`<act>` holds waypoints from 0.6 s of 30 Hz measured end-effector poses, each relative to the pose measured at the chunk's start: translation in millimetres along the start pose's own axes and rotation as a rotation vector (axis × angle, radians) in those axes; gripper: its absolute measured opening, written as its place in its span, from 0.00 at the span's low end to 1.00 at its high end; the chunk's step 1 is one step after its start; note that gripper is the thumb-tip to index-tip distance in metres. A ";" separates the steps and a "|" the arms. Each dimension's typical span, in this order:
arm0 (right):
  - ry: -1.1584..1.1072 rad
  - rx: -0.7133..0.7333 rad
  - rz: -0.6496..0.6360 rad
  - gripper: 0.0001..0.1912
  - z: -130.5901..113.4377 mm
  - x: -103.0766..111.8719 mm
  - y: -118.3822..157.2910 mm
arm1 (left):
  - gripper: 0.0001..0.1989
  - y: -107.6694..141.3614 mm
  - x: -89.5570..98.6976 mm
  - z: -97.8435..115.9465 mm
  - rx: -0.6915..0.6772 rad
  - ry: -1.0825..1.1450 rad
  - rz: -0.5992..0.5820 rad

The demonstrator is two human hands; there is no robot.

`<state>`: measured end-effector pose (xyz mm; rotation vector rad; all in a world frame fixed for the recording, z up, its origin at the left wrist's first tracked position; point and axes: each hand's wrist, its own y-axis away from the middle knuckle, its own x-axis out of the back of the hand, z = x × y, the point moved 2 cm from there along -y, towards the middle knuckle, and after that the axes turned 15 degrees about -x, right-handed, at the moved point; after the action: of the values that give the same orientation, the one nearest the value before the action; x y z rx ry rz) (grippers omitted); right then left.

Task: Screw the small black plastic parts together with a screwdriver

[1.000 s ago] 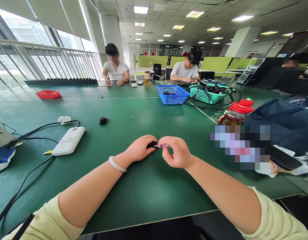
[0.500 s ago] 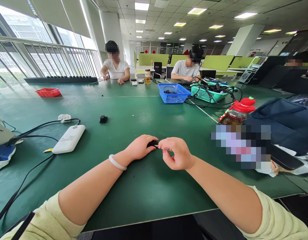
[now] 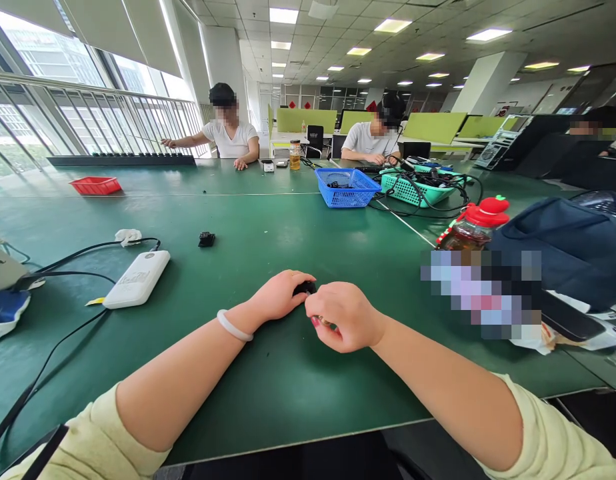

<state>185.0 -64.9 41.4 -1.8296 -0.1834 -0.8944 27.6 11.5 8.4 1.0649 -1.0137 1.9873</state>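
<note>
My left hand (image 3: 278,295) rests on the green table (image 3: 268,400), its thumb and fingers closed around a small black part (image 3: 305,287). Most of that part is covered, so its kind does not show. Close against the part's right side is my right hand (image 3: 348,317), with its fingers curled in a pinch. A small glint shows inside its curl, but what it grips is hidden. Farther off, left of centre, lies another small black piece (image 3: 207,239).
At left lies a white power bank (image 3: 138,280) with black cables. Farther back are a red tray (image 3: 95,186), a blue basket (image 3: 347,188) and a green basket (image 3: 413,190) with cables. A red-lidded bottle (image 3: 475,227) and dark bag (image 3: 563,247) stand right. Co-workers sit across.
My right hand has rolled over and dipped slightly; the thin metal tip seen between its fingers before is now hidden. My left hand stays put. One co-worker's arm has stretched out leftward.
</note>
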 end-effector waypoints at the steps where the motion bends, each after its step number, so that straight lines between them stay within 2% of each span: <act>1: 0.029 0.011 -0.030 0.06 -0.4 -3.0 0.4 | 0.19 -0.1 -0.3 -0.4 0.003 -0.005 -0.002; 2: 0.061 0.027 -0.057 0.02 -0.3 -6.3 1.1 | 0.20 -0.2 -0.5 -0.6 0.007 -0.010 -0.004; 3: 0.092 0.045 -0.073 0.03 0.3 -9.8 1.8 | 0.20 -0.2 -0.5 -0.7 0.013 -0.012 -0.005; 6: 0.145 0.147 -0.099 0.16 1.8 -19.4 4.3 | 0.22 -0.4 0.0 0.0 0.030 -0.009 0.002; 8: 0.176 0.185 -0.116 0.20 1.8 -24.4 5.3 | 0.23 -0.3 0.0 -0.1 0.042 -0.006 0.008; 13: 0.217 0.218 -0.130 0.18 -2.3 -24.0 3.1 | 0.23 0.9 -1.4 -3.5 0.060 -0.005 0.015; 15: 0.186 0.158 -0.088 0.16 -1.1 -17.2 0.8 | 0.23 1.2 -1.4 -4.2 0.058 0.005 0.014; 18: 0.066 -0.078 0.000 0.10 9.2 -4.5 -1.1 | 0.22 1.0 -0.5 -3.0 0.036 0.020 0.013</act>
<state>185.8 -55.3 37.7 -1.8686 -0.1080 -0.9724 25.9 13.5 6.5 1.0586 -0.9801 2.0293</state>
